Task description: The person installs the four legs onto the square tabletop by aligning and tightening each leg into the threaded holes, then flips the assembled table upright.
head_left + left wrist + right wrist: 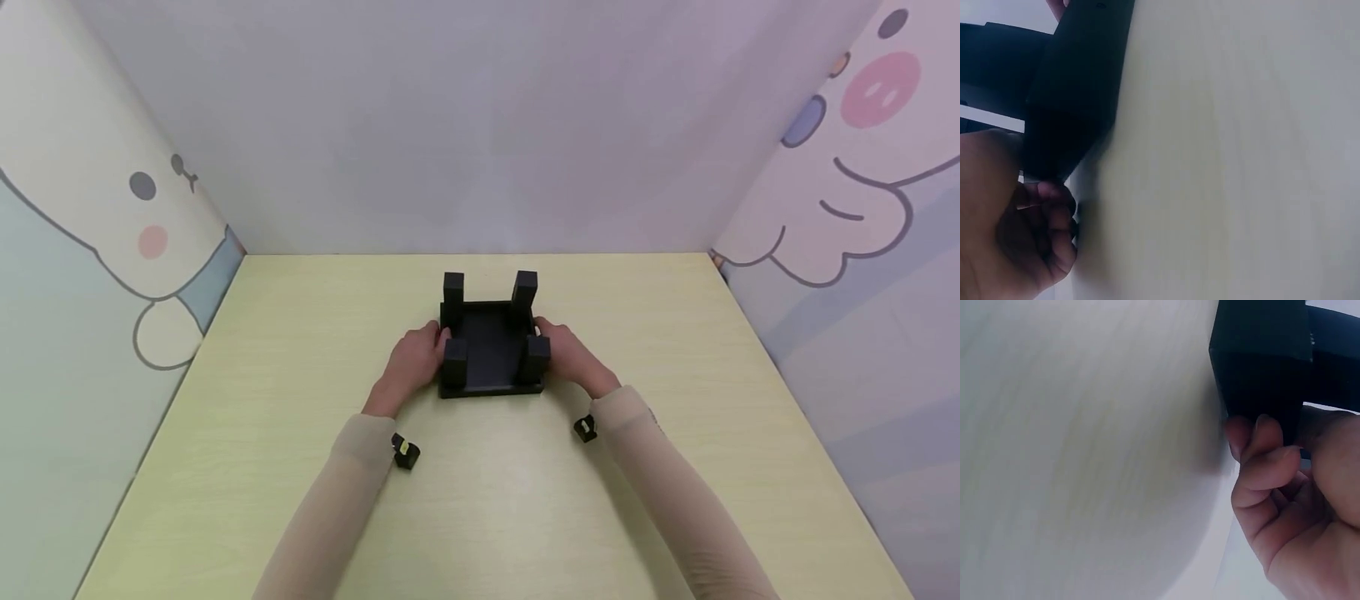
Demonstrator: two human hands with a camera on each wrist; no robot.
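Note:
A small black four-legged stool (491, 350) is upside down over the table, its square legs pointing up and its shallow inner side facing me. My left hand (412, 358) grips its left side, with the thumb near the front left leg and the other fingers curled in below the edge. On the opposite side my right hand (573, 354) holds the right edge. In the right wrist view, bent fingers (1266, 469) pinch the black side close to the tabletop. The left wrist view shows the stool's front edge (1079, 81) close over the table, with curled fingertips beneath its corner.
The pale wooden table (480, 500) spreads around the stool and ends at a plain light wall (480, 125) behind. Side panels with cartoon animals (847, 167) border it left and right. Small black wrist devices (406, 454) stick out by both sleeves.

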